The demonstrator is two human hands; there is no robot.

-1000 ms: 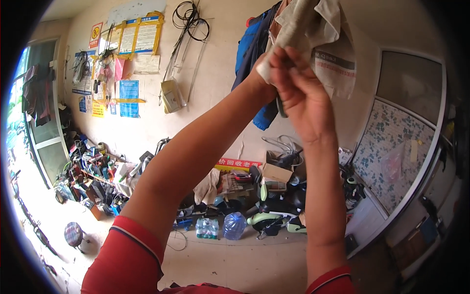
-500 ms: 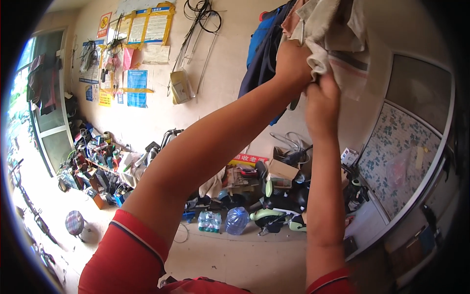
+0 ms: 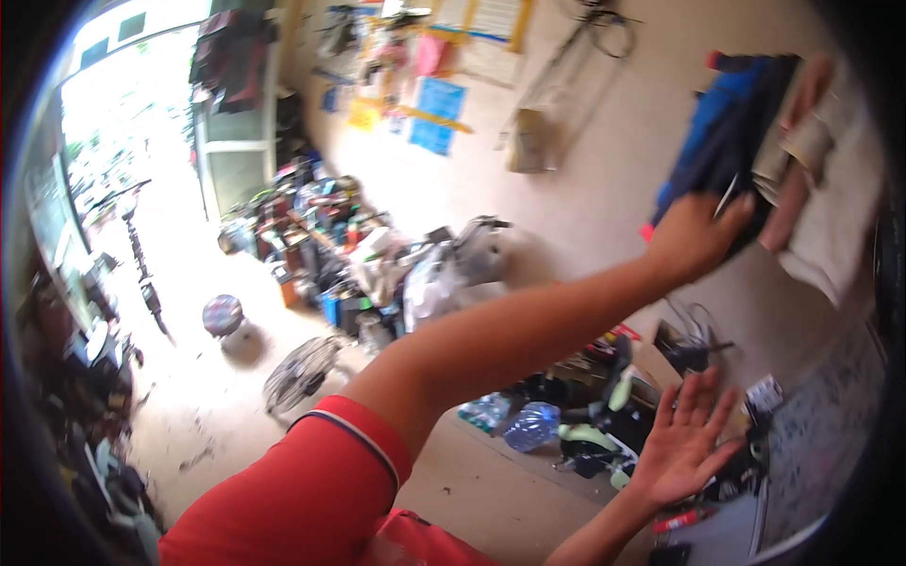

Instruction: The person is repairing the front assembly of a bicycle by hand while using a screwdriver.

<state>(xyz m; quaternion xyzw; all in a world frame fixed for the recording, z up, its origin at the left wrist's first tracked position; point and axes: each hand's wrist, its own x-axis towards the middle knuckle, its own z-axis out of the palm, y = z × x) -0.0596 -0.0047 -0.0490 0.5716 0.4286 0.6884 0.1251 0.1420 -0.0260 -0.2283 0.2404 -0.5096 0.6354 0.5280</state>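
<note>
My left hand (image 3: 700, 238) is stretched out to the upper right, in front of the hanging dark blue garment (image 3: 746, 123). Its fingers are curled, and a thin pale strip (image 3: 727, 195) shows at them, too blurred to name. Right beside it hang light beige cloths (image 3: 830, 189), apart from the hand as far as the blur shows. Lower down, my right hand (image 3: 689, 436) is raised with its palm in view and fingers spread, holding nothing.
A fan (image 3: 304, 373) and a round-topped stool (image 3: 223, 316) stand on the floor. Piled clutter (image 3: 311, 236) lines the wall. Under my arms are a large clear plastic bottle (image 3: 533, 426) and a pale green machine part (image 3: 585, 436). A bicycle (image 3: 142, 255) stands by the doorway.
Both hands were gripping the beige cloth; my right hand has let go, dropped lower and opened. My left hand has come off that cloth. The view has swung left and tilted.
</note>
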